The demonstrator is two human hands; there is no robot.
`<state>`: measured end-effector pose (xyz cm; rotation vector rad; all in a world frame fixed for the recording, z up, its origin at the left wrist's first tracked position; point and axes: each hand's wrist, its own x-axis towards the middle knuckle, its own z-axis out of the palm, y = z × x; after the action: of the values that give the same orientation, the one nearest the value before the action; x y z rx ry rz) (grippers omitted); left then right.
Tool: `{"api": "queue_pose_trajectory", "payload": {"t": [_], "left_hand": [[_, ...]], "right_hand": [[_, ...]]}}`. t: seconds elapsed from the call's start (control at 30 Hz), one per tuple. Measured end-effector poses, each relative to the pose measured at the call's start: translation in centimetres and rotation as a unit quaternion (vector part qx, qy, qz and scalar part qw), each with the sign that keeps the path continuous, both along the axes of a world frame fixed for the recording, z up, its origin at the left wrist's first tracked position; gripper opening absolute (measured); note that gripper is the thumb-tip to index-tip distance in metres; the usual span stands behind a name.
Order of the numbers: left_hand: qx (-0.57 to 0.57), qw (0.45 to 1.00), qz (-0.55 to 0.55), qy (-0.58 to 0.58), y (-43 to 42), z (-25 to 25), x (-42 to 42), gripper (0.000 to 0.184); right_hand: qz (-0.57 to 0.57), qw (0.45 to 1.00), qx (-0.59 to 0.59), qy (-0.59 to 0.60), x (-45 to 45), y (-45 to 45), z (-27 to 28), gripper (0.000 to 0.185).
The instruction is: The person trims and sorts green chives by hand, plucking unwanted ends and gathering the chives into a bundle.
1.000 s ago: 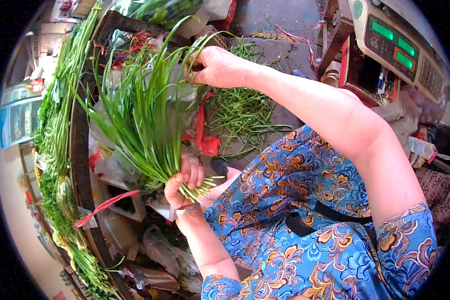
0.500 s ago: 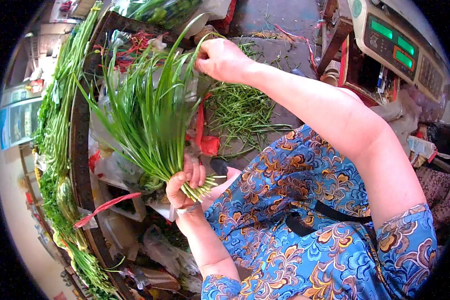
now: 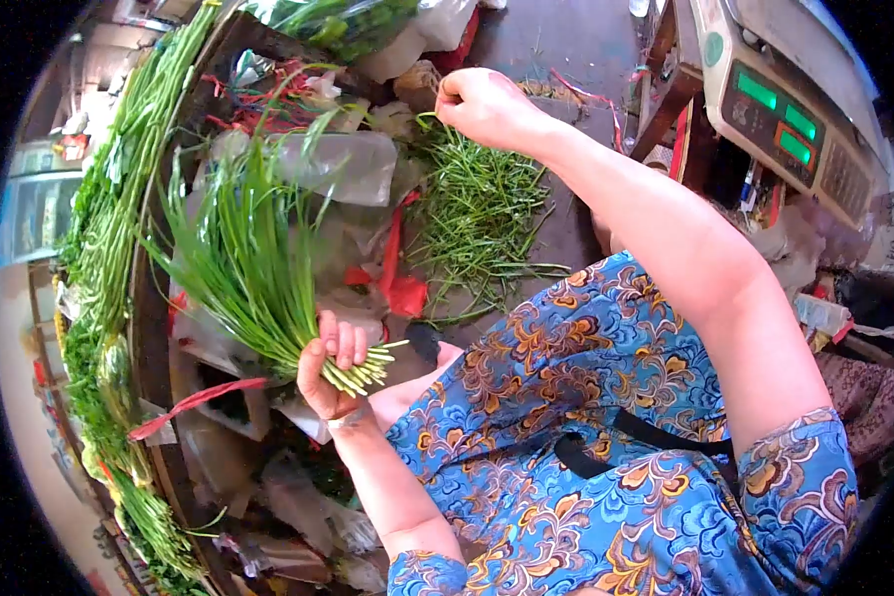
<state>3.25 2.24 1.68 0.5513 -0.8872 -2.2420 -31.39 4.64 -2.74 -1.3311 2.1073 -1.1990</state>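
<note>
My left hand [image 3: 332, 366] is wrapped around the lower stems of a bunch of garlic chives [image 3: 253, 263]. The cut, pale stem ends stick out past the fingers toward my body, and the long green leaves fan out to the upper left, their tips blurred. Apart from the bunch, up to the right, my right hand [image 3: 482, 107] is closed in a pinch, and a thin chive leaf [image 3: 428, 120] curls at its fingertips. Below this hand lies a heap of loose green trimmings [image 3: 482, 214] on the dark surface.
Long green vegetables [image 3: 119, 199] line the ledge at left. Plastic bags [image 3: 338, 169], a red ribbon [image 3: 399, 288] and a pink strip [image 3: 199, 405] lie around the bunch. A scale with lit green displays [image 3: 780, 119] stands at upper right. Bagged greens [image 3: 333, 25] sit at the top.
My right hand has moved right, away from the leaves of the bunch, with its fingers pinched. My left hand has shifted left with the chives.
</note>
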Motion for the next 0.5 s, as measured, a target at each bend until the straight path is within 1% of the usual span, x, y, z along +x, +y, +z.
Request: {"api": "queue_pose_trajectory", "payload": {"t": [0.03, 0.07, 0.13, 0.17, 0.2, 0.27, 0.3, 0.33, 0.4, 0.43, 0.47, 0.5], "left_hand": [[-0.007, 1.000, 0.006, -0.008, 0.0, 0.2, 0.0, 0.020], [0.002, 1.000, 0.007, -0.009, -0.2, 0.0, 0.3, 0.020], [0.009, 1.000, 0.016, -0.014, -0.1, 0.0, 0.2, 0.019], [0.010, 1.000, 0.020, -0.007, 0.0, 0.1, 0.1, 0.019], [0.017, 1.000, 0.016, -0.012, 0.2, 0.2, -0.1, 0.019], [0.024, 1.000, 0.016, -0.010, 0.5, 0.3, -0.4, 0.019], [0.015, 1.000, 0.016, -0.015, 0.6, 0.4, -0.5, 0.018], [0.006, 1.000, 0.016, -0.021, 0.6, 0.4, -0.6, 0.018], [0.007, 0.999, 0.027, -0.018, 0.6, 0.1, -0.6, 0.018], [0.006, 0.999, 0.023, -0.031, 0.6, 0.2, -0.6, 0.017], [0.004, 0.999, 0.019, -0.043, 0.6, 0.3, -0.7, 0.017], [0.006, 0.999, 0.013, -0.037, 0.6, 0.2, -0.8, 0.015]], "right_hand": [[0.004, 0.999, 0.030, 0.021, -0.1, 0.1, -0.1, 0.023], [0.008, 0.999, 0.031, 0.028, 0.0, 0.1, -0.1, 0.023], [0.025, 0.995, 0.079, 0.046, 0.5, 0.4, 0.1, 0.026], [0.039, 0.990, 0.111, 0.075, 0.6, 0.5, 0.2, 0.028], [0.091, 0.992, 0.064, 0.057, 0.4, 0.4, 0.1, 0.031], [0.154, 0.985, 0.063, 0.039, -0.3, 0.6, -0.1, 0.036], [0.169, 0.981, 0.066, 0.065, -0.3, 0.6, -0.2, 0.042], [0.142, 0.990, 0.013, 0.006, 0.0, 0.6, -0.6, 0.042], [0.121, 0.991, 0.045, 0.039, 0.4, 0.7, -0.6, 0.039], [0.120, 0.989, 0.083, 0.036, 0.5, 0.6, 0.0, 0.034], [0.127, 0.987, 0.047, 0.089, 0.4, 0.7, -0.1, 0.028], [0.121, 0.989, 0.045, 0.065, 0.5, 0.7, 0.4, 0.026]]}}
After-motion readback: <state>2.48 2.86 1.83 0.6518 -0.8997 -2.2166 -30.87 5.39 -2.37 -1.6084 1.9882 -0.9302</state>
